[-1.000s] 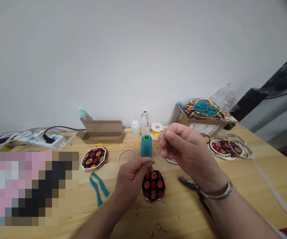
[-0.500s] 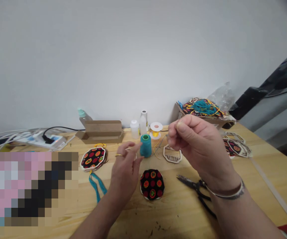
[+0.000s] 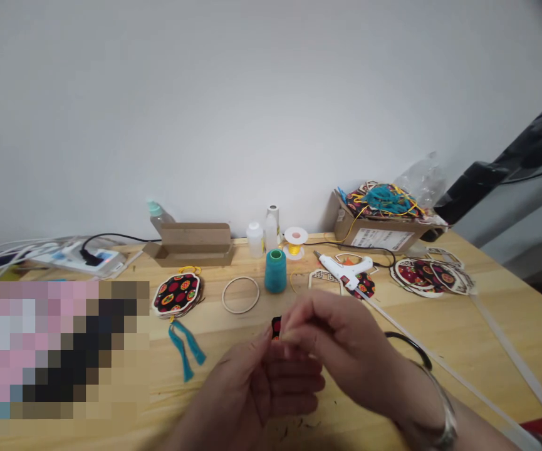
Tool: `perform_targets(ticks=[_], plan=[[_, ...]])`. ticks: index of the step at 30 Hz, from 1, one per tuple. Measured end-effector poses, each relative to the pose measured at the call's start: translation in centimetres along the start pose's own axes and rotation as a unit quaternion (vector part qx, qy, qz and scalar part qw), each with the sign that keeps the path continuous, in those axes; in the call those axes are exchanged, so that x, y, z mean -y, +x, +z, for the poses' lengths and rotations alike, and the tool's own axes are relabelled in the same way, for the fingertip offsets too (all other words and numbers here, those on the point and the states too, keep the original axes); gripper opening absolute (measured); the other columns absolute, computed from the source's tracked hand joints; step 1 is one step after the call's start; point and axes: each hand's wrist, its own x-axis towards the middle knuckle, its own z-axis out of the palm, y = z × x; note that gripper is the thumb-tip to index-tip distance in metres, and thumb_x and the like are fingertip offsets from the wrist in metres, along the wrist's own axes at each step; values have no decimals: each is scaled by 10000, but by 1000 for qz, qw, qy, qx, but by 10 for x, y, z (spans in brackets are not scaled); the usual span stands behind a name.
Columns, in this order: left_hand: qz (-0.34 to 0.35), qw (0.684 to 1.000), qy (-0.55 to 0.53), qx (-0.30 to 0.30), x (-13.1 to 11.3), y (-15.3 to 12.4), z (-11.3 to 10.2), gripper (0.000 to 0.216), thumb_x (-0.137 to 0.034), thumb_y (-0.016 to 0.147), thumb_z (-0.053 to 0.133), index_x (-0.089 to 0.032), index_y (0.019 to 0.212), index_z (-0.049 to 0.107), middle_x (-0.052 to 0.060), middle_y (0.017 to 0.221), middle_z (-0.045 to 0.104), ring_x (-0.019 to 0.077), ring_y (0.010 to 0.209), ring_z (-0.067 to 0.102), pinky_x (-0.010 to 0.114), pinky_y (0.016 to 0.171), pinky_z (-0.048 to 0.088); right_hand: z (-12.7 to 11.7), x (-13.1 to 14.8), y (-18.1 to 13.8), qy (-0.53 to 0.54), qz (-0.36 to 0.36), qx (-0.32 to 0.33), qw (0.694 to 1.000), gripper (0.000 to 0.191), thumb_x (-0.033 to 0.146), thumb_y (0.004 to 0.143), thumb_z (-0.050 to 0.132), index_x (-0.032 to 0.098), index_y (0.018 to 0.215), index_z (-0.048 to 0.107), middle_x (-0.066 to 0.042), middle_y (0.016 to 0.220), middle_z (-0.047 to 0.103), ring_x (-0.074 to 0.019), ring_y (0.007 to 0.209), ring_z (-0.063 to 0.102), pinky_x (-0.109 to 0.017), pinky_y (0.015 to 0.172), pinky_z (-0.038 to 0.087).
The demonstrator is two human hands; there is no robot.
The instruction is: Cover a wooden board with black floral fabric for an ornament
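Note:
My right hand (image 3: 341, 351) has its thumb and fingers pinched together over the middle of the table. Whatever they pinch, if anything, is too small to make out. Just below and left of them, my left hand (image 3: 271, 382) lies palm up, its fingers stretched out and its thumb close to the right fingertips. Between the two hands shows a bit of the black patterned fabric piece (image 3: 276, 326); the rest is hidden. Part of the black scissors handle (image 3: 414, 346) sticks out behind the right wrist. Beyond the hands stand a teal thread spool (image 3: 275, 272) and a thin wooden ring (image 3: 241, 295).
A white glue gun (image 3: 346, 270) lies at the right, near patterned pieces (image 3: 418, 277) and a full cardboard box (image 3: 378, 232). At the left is a finished tasselled ornament (image 3: 177, 294). Small bottles (image 3: 254, 240) and a yellow cord spool (image 3: 295, 243) stand at the back.
My right hand has come down and left toward the middle. The left hand has drawn back from beside the spool and turned palm up, uncovering the ring. The glue gun now shows.

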Motion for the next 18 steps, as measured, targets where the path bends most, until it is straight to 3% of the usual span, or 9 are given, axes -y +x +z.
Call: perform_targets(ticks=[4, 7, 11, 14, 16, 18], plan=[[47, 999, 13, -22, 2, 3, -4, 206, -264, 779, 611, -104, 667, 676, 69, 661, 663, 153, 634, 599, 283, 666, 468, 7, -4, -22, -130, 10, 70, 989, 101, 126, 801, 520, 181, 724, 557, 24, 723, 614, -90, 678, 534, -195, 620, 397], [48, 997, 8, -54, 5, 7, -10, 158, -218, 767, 633, -101, 668, 674, 51, 620, 655, 123, 577, 585, 225, 578, 446, 11, -10, -31, -162, 21, 111, 980, 71, 131, 773, 552, 169, 716, 570, 13, 736, 628, -90, 680, 533, -183, 623, 384], [49, 994, 5, -93, 7, 11, -17, 135, -207, 772, 633, -91, 726, 683, 108, 745, 711, 156, 666, 650, 239, 632, 481, 21, -18, -32, -225, 88, 192, 951, 58, 162, 741, 593, 164, 687, 613, 22, 674, 629, -89, 620, 518, -180, 553, 357], [51, 991, 2, -120, 5, 12, -19, 101, -195, 756, 651, -100, 735, 678, 108, 742, 719, 200, 702, 680, 296, 683, 512, 31, -27, -28, -232, 112, 295, 920, 151, 166, 725, 612, 154, 575, 595, 49, 544, 555, -68, 505, 454, -181, 441, 298], [57, 990, -4, -130, 2, 12, -19, 91, -198, 747, 661, -108, 755, 674, 84, 708, 711, 197, 657, 681, 304, 654, 525, 36, -34, -27, -197, 93, 355, 909, 166, 182, 759, 599, 157, 594, 605, 47, 580, 567, -67, 516, 476, -175, 449, 338], [63, 989, -8, -135, 0, 12, -19, 101, -206, 737, 672, -111, 772, 671, 62, 682, 694, 183, 616, 674, 288, 612, 528, 37, -39, -31, -168, 76, 369, 911, 114, 237, 829, 552, 166, 797, 635, 12, 788, 625, -99, 656, 560, -210, 576, 452]])
